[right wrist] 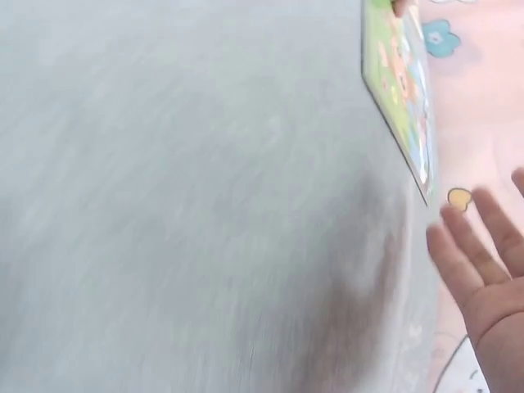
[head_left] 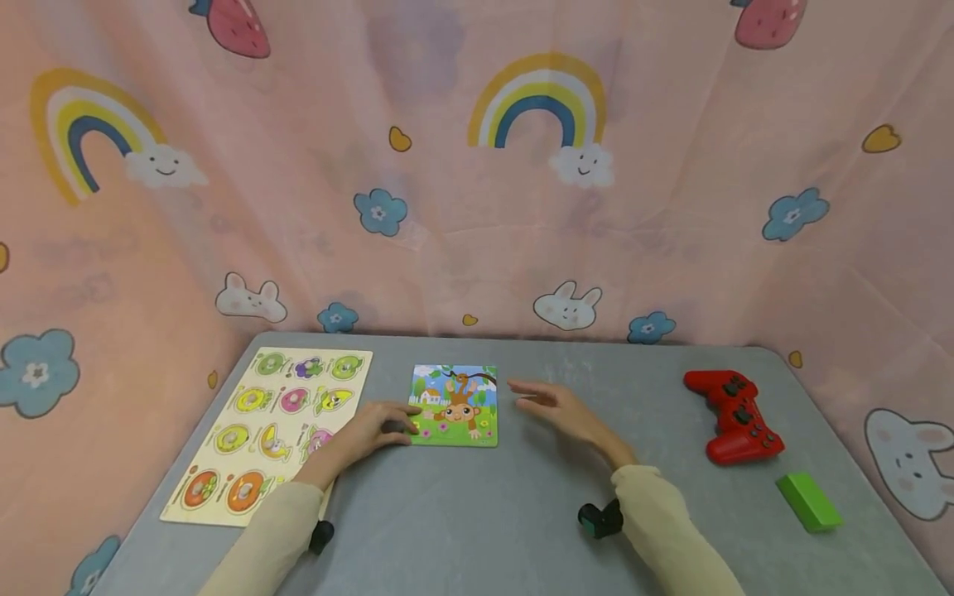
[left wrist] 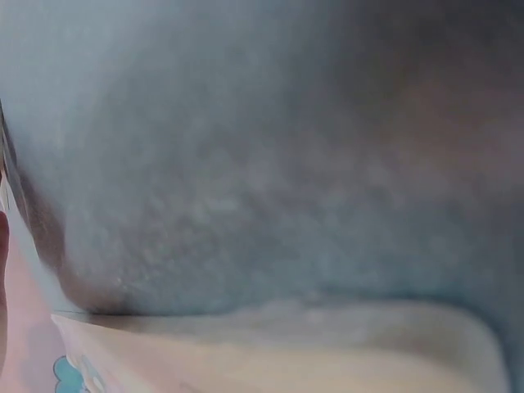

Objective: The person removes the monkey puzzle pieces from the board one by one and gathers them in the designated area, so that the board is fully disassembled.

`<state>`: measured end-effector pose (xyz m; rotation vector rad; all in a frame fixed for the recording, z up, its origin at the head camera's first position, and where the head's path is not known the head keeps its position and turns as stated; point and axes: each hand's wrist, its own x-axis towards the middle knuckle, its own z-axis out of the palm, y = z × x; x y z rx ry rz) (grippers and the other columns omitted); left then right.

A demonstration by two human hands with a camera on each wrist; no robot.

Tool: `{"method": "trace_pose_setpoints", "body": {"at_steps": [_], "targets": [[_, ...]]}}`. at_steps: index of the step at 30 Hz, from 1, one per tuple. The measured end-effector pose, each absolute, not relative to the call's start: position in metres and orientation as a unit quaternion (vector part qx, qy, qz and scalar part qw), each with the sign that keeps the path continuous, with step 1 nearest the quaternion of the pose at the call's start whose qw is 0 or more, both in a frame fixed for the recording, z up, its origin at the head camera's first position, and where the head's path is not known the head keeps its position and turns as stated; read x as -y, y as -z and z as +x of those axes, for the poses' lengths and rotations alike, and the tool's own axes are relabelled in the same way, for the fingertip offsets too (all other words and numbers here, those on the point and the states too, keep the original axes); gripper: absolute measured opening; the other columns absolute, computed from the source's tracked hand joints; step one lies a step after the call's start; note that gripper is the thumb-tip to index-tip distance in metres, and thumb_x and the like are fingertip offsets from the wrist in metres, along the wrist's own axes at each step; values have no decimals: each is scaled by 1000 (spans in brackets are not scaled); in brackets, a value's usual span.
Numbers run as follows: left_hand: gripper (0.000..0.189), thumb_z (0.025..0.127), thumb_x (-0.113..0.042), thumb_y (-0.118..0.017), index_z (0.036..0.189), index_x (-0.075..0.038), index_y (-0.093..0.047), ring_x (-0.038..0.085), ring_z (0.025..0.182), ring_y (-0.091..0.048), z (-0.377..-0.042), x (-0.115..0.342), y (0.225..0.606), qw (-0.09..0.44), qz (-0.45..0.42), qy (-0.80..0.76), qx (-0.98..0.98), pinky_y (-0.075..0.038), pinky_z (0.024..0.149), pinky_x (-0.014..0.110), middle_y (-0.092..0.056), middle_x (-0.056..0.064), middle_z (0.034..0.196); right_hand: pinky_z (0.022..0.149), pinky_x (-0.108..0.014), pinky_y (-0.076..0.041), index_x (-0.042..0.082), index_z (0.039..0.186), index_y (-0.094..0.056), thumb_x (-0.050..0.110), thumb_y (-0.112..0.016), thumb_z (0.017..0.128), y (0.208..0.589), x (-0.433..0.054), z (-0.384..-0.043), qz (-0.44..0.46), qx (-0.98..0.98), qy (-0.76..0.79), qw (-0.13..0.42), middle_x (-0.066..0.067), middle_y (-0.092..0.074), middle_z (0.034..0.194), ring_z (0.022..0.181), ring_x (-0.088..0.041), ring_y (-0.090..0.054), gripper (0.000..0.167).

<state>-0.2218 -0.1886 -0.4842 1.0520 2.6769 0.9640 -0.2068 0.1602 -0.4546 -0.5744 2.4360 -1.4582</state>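
A square picture puzzle [head_left: 455, 418] with a monkey hanging from a branch lies at the middle of the grey table. At its left edge, my left hand [head_left: 370, 426] touches the board with its fingertips and thumb, palm down. A fingertip also shows on the puzzle [right wrist: 397, 70] in the right wrist view. Just off the puzzle's right edge hovers my right hand [head_left: 555, 407], fingers extended and holding nothing. In the right wrist view its fingers [right wrist: 454, 258] are spread. The left wrist view is mostly blurred table surface.
A pale fruit board [head_left: 293, 400] lies at the left, partly beneath my left forearm. On the right are a red game controller [head_left: 734, 416] and a green block [head_left: 809, 502]. A pink patterned curtain [head_left: 477, 240] hangs behind the grey table [head_left: 477, 521].
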Motion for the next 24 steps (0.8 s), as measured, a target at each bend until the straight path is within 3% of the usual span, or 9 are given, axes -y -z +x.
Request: {"method": "trace_pose_setpoints", "body": {"at_steps": [7, 18, 24], "targets": [[11, 84, -16, -73, 95, -13, -75, 30, 119, -57, -222, 189, 486, 50, 344, -322, -881, -43, 100, 47, -63, 9, 126, 90, -37, -52, 2, 131, -57, 18, -61, 95, 465, -144, -224, -182, -812, 537, 143, -14, -57, 134, 116, -29, -59, 39], [10, 83, -13, -74, 93, -14, -74, 29, 115, -60, -222, 188, 492, 23, 364, -315, -876, -48, 94, 45, -65, 11, 123, 93, -33, -50, -4, 127, -58, 6, -68, 88, 478, -100, -242, -98, -741, 652, 128, -19, -61, 126, 114, -27, -60, 41], [11, 85, -16, -72, 96, -15, -73, 30, 120, -56, -220, 188, 488, 52, 336, -317, -885, -44, 99, 48, -63, 9, 126, 92, -35, -51, -6, 127, -57, 3, -69, 87, 476, -79, -251, -104, -728, 666, 124, -23, -61, 123, 109, -30, -63, 43]]}}
